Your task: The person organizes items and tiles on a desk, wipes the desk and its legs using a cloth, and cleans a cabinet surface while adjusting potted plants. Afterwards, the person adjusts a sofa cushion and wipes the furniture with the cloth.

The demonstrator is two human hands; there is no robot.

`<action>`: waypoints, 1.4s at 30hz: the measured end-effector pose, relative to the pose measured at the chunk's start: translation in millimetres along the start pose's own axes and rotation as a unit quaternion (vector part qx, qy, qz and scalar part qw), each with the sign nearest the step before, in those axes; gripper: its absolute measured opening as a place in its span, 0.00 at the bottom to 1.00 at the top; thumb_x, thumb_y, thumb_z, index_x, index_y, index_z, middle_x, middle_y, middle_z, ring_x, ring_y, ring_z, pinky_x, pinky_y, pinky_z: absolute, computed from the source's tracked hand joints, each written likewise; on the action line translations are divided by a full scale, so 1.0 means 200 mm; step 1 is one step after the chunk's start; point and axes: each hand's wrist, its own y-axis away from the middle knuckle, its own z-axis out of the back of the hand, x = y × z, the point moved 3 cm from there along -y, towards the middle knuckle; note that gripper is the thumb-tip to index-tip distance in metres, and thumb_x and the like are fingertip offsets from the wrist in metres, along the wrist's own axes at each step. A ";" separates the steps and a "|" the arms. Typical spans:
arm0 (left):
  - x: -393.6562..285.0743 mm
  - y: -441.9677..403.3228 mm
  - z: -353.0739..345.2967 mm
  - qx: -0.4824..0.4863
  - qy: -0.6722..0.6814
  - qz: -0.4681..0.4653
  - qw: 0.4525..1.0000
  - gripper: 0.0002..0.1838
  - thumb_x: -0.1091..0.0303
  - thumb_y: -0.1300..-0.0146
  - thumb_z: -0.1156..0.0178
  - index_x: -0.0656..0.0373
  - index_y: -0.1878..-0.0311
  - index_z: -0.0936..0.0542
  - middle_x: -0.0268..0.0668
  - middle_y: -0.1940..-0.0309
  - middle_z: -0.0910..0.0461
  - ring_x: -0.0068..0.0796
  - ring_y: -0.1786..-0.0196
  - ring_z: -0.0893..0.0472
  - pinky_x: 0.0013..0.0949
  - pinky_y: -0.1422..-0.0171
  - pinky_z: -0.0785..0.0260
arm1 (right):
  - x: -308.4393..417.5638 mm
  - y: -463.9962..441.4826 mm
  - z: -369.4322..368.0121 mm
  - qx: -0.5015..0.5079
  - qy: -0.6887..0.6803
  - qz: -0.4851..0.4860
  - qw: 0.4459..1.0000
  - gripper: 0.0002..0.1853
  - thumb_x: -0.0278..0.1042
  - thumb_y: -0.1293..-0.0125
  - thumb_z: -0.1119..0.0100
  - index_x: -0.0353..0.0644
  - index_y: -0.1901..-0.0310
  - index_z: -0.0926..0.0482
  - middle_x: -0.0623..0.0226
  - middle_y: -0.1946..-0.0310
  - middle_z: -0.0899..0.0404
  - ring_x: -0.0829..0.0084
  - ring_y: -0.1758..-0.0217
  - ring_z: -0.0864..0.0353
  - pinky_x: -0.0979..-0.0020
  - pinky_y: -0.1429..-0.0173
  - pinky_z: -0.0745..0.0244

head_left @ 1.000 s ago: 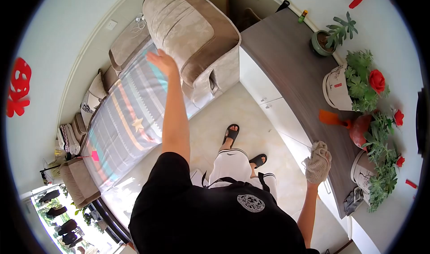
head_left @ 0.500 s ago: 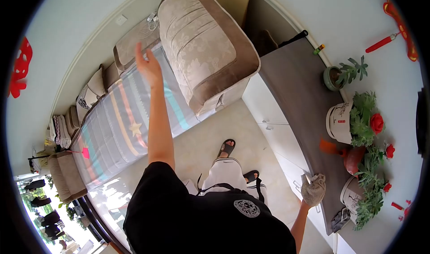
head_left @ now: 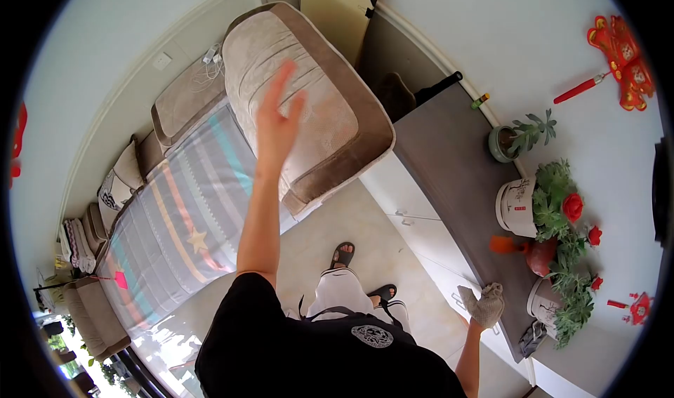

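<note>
My left hand [head_left: 279,128] is raised, blurred, with its fingers apart and nothing in it. In the view it lies across the large beige sofa armrest [head_left: 319,89]; whether they touch I cannot tell. My right hand is covered by a beige, nubby mitt or cloth [head_left: 483,305], and its fingers are hidden under it. It is at the front edge of the dark grey cabinet top [head_left: 449,159], close to the drawer handles. A small dark grey object [head_left: 532,340] lies on the top to the right of that hand.
Potted plants [head_left: 519,205] with red flowers line the cabinet's wall side, beside a red vase-like object [head_left: 540,257]. A sofa with a striped cover [head_left: 182,215] runs along the left. A yellowish board [head_left: 337,19] leans behind the armrest. My sandalled feet [head_left: 342,255] are on the pale floor.
My left hand has swung right, from over the seat to in front of the armrest. The view has shifted slightly. My right hand stays near the cabinet edge, still covered.
</note>
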 end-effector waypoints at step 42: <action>0.53 0.70 -0.43 0.159 -0.419 0.012 0.894 0.62 0.46 0.61 0.24 0.53 0.24 0.48 0.49 0.22 0.58 0.57 0.21 0.59 0.67 0.26 0.63 | 0.25 0.00 -0.23 -0.021 -0.424 -0.054 0.904 0.27 0.48 0.46 0.33 0.52 0.44 0.20 0.66 0.41 0.23 0.58 0.35 0.29 0.55 0.29 0.38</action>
